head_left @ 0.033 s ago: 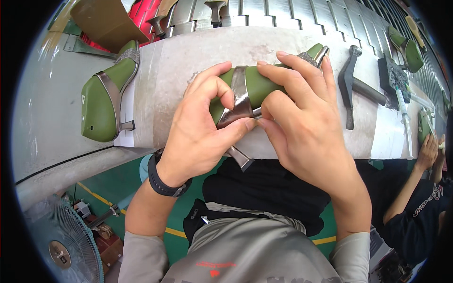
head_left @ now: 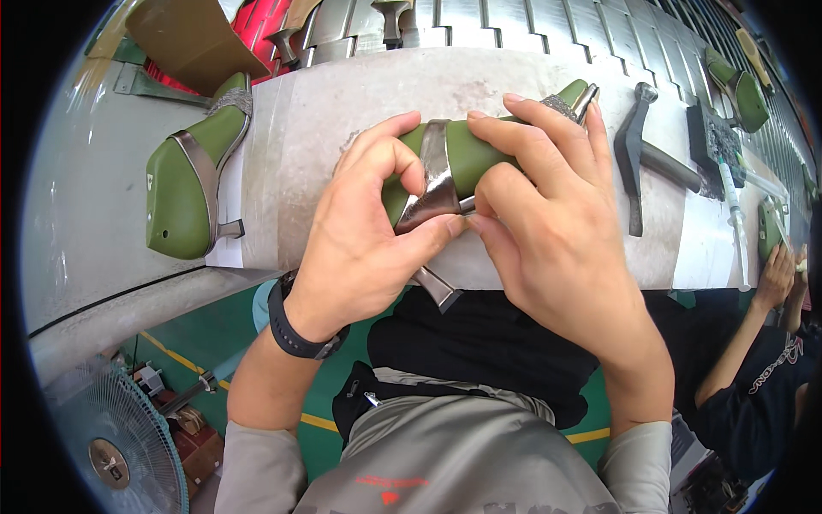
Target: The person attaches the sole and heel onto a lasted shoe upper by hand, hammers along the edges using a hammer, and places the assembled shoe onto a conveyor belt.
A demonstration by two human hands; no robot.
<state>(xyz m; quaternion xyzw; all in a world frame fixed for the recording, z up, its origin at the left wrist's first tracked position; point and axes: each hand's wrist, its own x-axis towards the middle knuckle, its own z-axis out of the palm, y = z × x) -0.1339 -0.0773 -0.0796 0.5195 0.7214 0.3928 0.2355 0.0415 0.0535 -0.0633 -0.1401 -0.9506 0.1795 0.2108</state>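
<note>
Your left hand [head_left: 355,236] clasps the toe half and your right hand [head_left: 561,210] pinches the near edge of the glossy bronze strap [head_left: 438,167] on the smooth green shoe last [head_left: 478,158], slanting far-rightward beneath both near the worktop's [head_left: 300,103] front edge.

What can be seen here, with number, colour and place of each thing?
Held shoe: 1, green with metallic strap, centre
Other shoes: at least 3, green, left and right
Upper heels: 2, grey, top edge
Bench: 1, whitish, under held shoe
Slatted surface: 1, silver, beyond bench
Hammer: 1, dark, right of held shoe
Block: 1, black, right of hammer
Tubes: count unclear, translucent, beside block
Cardboard: 1, brown, upper left
Tray-like piece: 1, red, upper left
Fan: 1, bluish, lower left
Co-worker's hands: 2, bare, far right
Watch: 1, black, left wrist
Shirt: 1, grey, bottom
Left hand: 1, bare, on held shoe
Right hand: 1, bare, on held shoe
</note>
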